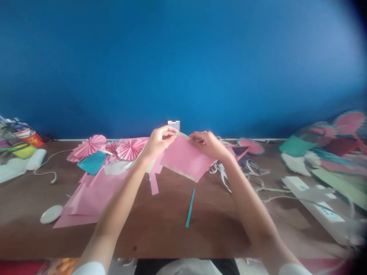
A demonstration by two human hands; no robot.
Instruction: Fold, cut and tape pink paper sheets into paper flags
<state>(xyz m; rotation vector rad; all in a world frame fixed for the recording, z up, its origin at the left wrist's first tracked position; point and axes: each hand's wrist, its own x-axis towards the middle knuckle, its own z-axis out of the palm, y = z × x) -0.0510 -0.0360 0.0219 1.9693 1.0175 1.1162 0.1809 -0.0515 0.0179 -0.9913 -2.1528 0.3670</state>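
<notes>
My left hand [158,142] and my right hand [208,144] both pinch the top edge of a pink paper sheet [186,160], held above the brown table [160,225]. The sheet hangs down toward me, its back side pale. The fingers of both hands are closed on the paper. Just behind the hands a phone [174,124] stands against the blue wall.
Pink paper fans [94,147] and a teal scrap [91,162] lie at the left, over loose pink sheets [86,202]. A teal strip [190,208] lies in the middle. A white oval object [51,214] sits front left. A power strip [318,206] and coloured paper pieces [329,152] crowd the right.
</notes>
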